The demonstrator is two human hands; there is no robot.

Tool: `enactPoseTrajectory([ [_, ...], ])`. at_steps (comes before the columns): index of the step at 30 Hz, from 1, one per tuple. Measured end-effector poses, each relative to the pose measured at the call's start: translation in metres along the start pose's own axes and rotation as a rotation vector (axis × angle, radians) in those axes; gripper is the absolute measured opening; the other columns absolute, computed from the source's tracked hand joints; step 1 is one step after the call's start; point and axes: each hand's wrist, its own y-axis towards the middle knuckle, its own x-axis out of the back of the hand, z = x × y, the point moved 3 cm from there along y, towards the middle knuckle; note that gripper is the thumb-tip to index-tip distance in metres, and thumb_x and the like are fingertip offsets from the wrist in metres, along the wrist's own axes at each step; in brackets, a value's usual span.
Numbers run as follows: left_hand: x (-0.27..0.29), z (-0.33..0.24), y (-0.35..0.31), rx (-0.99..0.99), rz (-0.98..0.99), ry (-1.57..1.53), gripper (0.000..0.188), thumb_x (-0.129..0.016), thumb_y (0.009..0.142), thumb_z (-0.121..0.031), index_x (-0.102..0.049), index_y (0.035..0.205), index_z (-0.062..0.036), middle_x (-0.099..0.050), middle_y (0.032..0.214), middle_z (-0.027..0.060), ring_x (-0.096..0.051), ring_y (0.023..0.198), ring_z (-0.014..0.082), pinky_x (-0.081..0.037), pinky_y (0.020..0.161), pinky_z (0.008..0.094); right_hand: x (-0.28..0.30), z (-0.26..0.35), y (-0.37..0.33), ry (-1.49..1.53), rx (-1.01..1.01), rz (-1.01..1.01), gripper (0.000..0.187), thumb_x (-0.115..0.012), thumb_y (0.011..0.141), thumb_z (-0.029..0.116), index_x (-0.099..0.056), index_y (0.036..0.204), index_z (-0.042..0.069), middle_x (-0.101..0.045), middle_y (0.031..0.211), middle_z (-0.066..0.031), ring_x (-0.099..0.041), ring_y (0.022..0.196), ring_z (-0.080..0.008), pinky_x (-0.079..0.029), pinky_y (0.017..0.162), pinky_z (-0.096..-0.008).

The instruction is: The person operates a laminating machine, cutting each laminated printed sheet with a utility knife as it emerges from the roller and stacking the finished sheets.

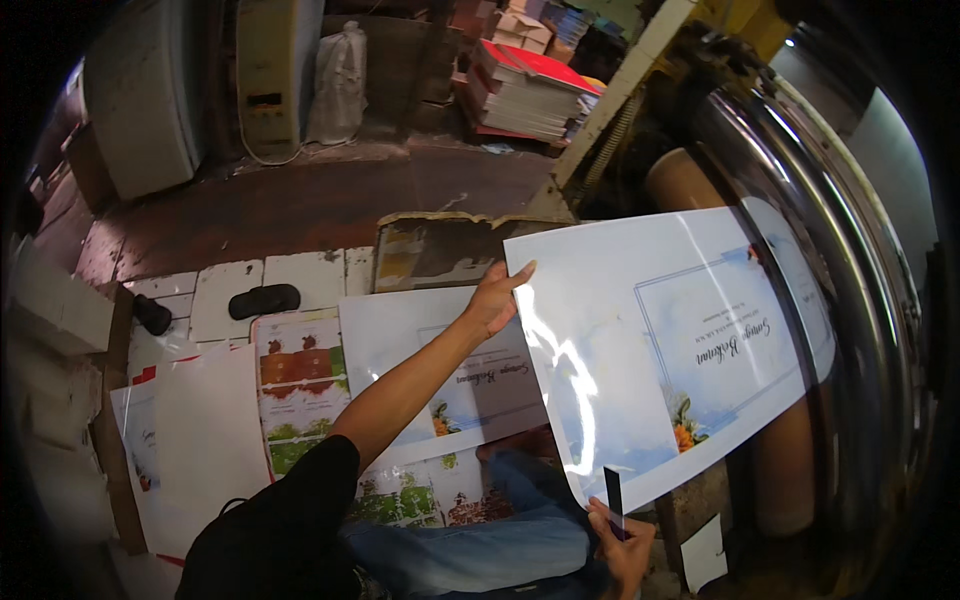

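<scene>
A glossy printed sheet (590, 300), white with a pale blue floral design, stretches from my hands to a shiny metal roller (800, 170) on the right, its far end curving against the roller. My left hand (494, 303) pinches the upper left edge, thumb on top. Down at the lower left corner, my right hand (624, 556) is closed round a thin, flat, black blade-like strip (613, 490), which stands upright against the sheet; its fingertips are at the corner. Below my left forearm lies a similar printed sheet (390, 335).
Colourful printed sheets (300, 375) and large blank white sheets (205, 410) lie at the left. Dark footwear (264, 301) sits on the white tiles. A red-topped paper stack (530, 90) stands at the back. A slanting machine bar (610, 100) rises beside the roller.
</scene>
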Motion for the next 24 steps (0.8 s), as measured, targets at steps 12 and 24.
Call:
enactPoseTrajectory([
  [12, -0.003, -0.018, -0.02, 0.001, -0.015, 0.007, 0.034, -0.056, 0.095, -0.013, -0.048, 0.125, 0.0002, -0.058, 0.119, 0.0109, -0.059, 0.109, 0.0189, -0.05, 0.094, 0.0346, -0.011, -0.013, -0.03, -0.144, 0.084, -0.048, 0.025, -0.071, 0.086, 0.014, -0.071, 0.109, 0.005, -0.061, 0.065, 0.0023, -0.041, 0.045, -0.0038, -0.032, 0.042, -0.0223],
  [24, -0.038, 0.053, -0.199, 0.559, -0.001, 0.365, 0.059, -0.077, 0.081, -0.02, -0.047, 0.124, 0.0065, -0.057, 0.12, 0.0173, -0.056, 0.111, 0.0201, -0.047, 0.092, 0.0313, -0.054, 0.03, -0.05, 0.078, -0.055, 0.113, 0.026, -0.074, 0.083, 0.016, -0.072, 0.104, 0.003, -0.064, 0.06, 0.0023, -0.048, 0.046, -0.0019, -0.034, 0.041, -0.0206],
])
